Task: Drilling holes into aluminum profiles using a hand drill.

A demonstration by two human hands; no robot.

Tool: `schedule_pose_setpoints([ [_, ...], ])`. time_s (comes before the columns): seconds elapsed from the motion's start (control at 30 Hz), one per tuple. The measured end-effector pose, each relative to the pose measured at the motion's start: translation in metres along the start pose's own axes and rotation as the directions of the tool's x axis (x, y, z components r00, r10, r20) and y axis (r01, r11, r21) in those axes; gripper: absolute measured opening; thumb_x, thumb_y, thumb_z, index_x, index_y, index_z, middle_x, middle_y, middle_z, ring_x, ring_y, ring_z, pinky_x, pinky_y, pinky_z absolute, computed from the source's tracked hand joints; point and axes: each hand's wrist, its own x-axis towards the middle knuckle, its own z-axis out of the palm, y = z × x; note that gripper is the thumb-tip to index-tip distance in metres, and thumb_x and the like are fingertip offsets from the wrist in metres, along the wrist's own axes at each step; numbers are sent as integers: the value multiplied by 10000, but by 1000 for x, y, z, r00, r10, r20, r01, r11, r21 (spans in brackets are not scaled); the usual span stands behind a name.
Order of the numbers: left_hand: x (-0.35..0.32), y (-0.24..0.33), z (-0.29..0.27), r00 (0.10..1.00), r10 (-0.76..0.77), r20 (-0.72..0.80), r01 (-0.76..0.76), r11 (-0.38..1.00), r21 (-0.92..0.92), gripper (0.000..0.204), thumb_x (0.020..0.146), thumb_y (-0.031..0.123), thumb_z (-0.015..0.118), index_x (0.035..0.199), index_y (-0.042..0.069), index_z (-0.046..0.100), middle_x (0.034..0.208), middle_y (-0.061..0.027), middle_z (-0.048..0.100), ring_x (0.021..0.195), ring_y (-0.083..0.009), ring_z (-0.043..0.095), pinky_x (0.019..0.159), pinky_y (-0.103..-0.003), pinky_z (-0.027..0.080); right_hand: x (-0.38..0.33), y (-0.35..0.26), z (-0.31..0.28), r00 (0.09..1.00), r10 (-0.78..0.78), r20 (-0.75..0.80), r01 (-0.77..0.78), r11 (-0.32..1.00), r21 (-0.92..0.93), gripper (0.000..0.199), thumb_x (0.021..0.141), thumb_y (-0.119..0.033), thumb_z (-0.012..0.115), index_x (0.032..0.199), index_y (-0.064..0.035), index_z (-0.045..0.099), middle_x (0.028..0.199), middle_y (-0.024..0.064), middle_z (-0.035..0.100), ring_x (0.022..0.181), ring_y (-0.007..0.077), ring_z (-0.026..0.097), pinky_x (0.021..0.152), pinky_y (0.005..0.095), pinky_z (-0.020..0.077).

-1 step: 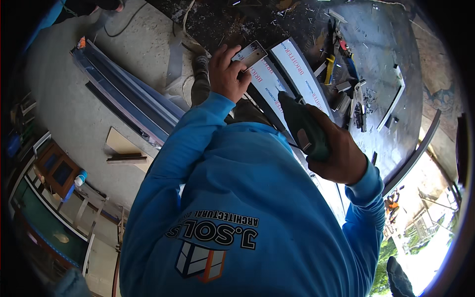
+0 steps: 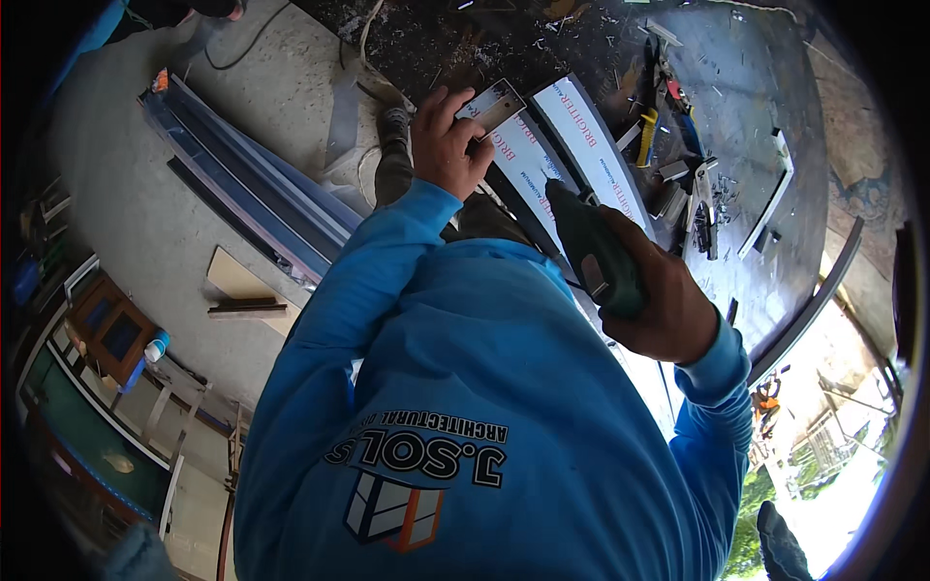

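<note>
My left hand [image 2: 450,143] pinches a short metal piece with a hole [image 2: 501,105], its thumb and fingers closed at the near end. The piece rests over the far end of a long aluminium profile [image 2: 523,160] covered in printed white film. In my right hand [image 2: 668,295] is a green power drill [image 2: 603,254], the fingers wrapped round its grip. Its dark nose points away and to the left, over the profile; whether the tip touches the film I cannot tell. A second film-covered profile [image 2: 591,131] lies alongside on the right.
Right of the profiles, yellow-and-blue-handled pliers [image 2: 647,138], locking pliers [image 2: 699,198] and small metal offcuts lie on the dark worktable [image 2: 756,87]. An L-shaped metal strip [image 2: 775,189] is farther right. Long dark profiles [image 2: 237,174] lie left. Part of another person [image 2: 155,14] shows far left.
</note>
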Motion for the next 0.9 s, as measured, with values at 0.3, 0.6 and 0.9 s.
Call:
schedule_pose_setpoints([
  [0.3,-8,5,1,990,-142,7,141,975,-174,190,723,119,764,837,102,613,1226,-145,509,1096,-361,517,895,-441,459,6,-9,-5,988,120,94,-123,992,29,883,620,-26,648,1432,-21,301,1116,254,625,983,390,657,864,392,503],
  [0.6,-16,6,2,974,-221,-41,213,965,-151,355,728,128,781,1024,94,588,1217,-161,501,1087,-359,524,889,-433,473,26,-21,-18,985,92,148,-104,992,73,903,623,-38,651,1439,19,268,1104,263,632,968,398,660,856,405,508],
  [0.9,-15,-7,4,955,-295,20,281,885,-371,661,699,141,785,1225,-22,420,1175,-206,532,1055,-378,544,920,-446,446,40,-30,-23,964,179,196,-182,983,-4,905,614,-27,631,1437,24,258,1047,259,645,918,393,673,825,418,525],
])
